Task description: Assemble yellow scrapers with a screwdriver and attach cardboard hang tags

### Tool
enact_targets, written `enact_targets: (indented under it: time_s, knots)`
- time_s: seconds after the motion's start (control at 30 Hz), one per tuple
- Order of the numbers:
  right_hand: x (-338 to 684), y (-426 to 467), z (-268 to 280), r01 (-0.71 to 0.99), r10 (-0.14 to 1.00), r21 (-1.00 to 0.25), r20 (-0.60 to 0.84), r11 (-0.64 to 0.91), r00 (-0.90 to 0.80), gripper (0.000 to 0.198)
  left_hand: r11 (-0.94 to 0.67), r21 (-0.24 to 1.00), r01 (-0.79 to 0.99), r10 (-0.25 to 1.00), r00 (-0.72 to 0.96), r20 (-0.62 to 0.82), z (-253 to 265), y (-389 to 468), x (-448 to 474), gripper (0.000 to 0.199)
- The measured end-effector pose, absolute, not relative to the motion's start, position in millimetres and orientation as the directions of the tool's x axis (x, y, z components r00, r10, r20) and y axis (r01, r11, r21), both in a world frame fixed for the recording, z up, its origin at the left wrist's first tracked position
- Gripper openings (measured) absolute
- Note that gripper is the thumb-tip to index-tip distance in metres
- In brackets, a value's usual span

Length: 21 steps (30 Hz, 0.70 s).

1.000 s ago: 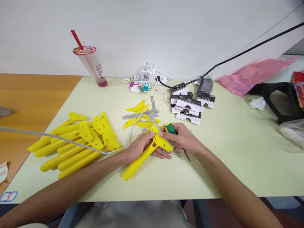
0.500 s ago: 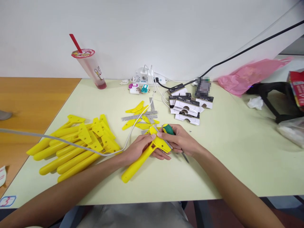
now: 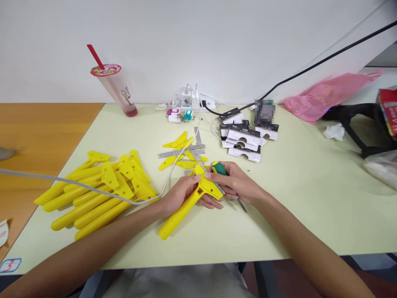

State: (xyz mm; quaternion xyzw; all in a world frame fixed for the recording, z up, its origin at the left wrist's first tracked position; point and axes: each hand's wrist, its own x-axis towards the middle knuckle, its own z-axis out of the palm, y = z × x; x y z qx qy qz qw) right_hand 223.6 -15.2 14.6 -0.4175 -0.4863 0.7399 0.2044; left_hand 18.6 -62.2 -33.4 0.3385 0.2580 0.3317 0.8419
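Note:
A yellow scraper [image 3: 181,216] lies at a slant over the table front, its wide head up and a metal blade along the head's right edge. My left hand [image 3: 176,195] is closed around the scraper just below the head, fingers beneath and thumb on top. With the thumb pressing the head, my right hand [image 3: 240,180] also keeps a screwdriver [image 3: 219,168] in its grip; the green and yellow handle shows above the fingers and the shaft points down toward me. Behind the hands lie loose yellow blade covers [image 3: 169,162] and flat metal blades [image 3: 182,151].
Several yellow scraper handles [image 3: 93,203] are piled at left, a white cable [image 3: 169,176] crossing them. Black and white card packages [image 3: 243,136] lie at back right. A tilted drink cup [image 3: 116,91], a power strip [image 3: 211,103] and a pink bag [image 3: 328,97] stand along the wall.
My left thumb has drawn back slightly on the scraper head, uncovering a small spot there. Both hands otherwise keep their grip and place. The view has shifted slightly.

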Motion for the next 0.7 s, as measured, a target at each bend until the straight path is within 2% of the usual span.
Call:
enact_targets:
  time_s: [0.23,0.7]
  knots:
    - [222.7,-15.4,12.4,0.104,0.706,-0.889,-0.422,-0.447,-0.570,0.042,0.564,0.734,-0.378,0.734,0.637,-0.236,-34.3,-61.9,18.5,0.062]
    - [221.7,-14.9,11.9,0.096,0.704,-0.888,-0.420,-0.451,-0.573,0.040,0.566,0.739,-0.366,0.713,0.667,-0.216,-36.6,-59.3,18.0,0.076]
